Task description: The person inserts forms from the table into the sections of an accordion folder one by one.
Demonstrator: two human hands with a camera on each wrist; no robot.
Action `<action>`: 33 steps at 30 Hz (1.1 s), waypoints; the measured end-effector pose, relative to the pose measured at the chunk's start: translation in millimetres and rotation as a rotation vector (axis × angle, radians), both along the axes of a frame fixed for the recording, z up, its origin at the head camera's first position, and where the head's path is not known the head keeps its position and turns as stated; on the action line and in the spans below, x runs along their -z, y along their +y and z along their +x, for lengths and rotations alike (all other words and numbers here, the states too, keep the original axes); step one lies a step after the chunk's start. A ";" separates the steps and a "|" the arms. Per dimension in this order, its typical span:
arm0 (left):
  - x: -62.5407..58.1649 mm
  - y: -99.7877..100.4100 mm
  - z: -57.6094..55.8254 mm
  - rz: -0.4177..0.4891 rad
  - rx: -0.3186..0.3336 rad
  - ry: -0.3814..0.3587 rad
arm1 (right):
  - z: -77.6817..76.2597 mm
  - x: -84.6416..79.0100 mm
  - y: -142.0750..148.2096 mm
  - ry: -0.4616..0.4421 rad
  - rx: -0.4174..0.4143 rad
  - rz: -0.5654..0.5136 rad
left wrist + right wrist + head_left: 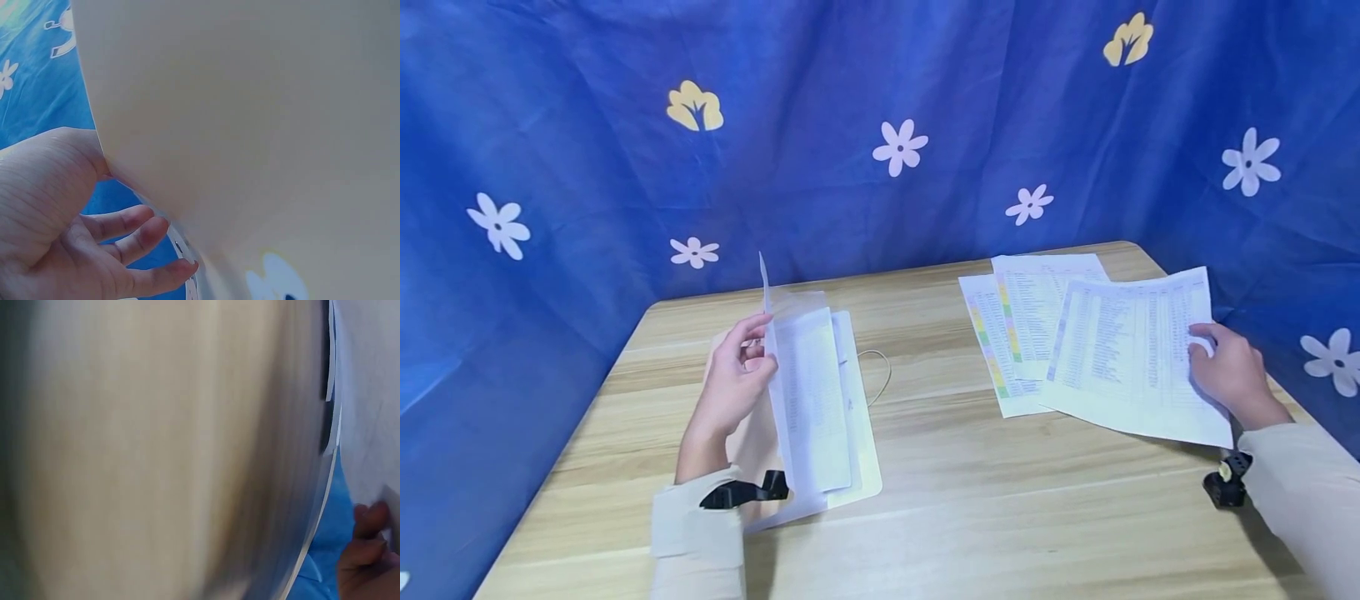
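Observation:
At the left of the head view, my left hand (733,379) pinches the raised cover of a pale file folder (867,454) between thumb and fingers. Printed paper (816,392) lies inside the folder, partly seen through the cover. The left wrist view is mostly filled by the folder's plain cover (244,125), with the left hand (81,244) at its edge. On the right, my right hand (1232,375) grips a printed sheet (1131,358) by its right edge, and the sheet bends slightly. The right hand (369,556) sits at the right wrist view's corner.
Two printed sheets with coloured side strips, one farther back (1048,283) and one lower (985,333), overlap on the wooden table (955,500), partly under the held sheet. A thin elastic loop (887,375) sticks out from the folder. Blue flowered cloth (820,125) hangs behind the table.

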State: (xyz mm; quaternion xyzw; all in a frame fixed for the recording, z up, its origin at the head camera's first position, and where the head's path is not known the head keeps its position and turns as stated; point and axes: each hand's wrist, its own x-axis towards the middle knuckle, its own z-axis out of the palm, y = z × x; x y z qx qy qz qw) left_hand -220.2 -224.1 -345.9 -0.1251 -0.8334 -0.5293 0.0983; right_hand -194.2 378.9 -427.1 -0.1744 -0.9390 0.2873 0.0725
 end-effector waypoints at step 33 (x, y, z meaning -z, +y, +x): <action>0.1 -3.3 0.7 -0.002 -0.001 0.007 | -20.7 -6.1 -68.4 0.262 -0.091 -0.132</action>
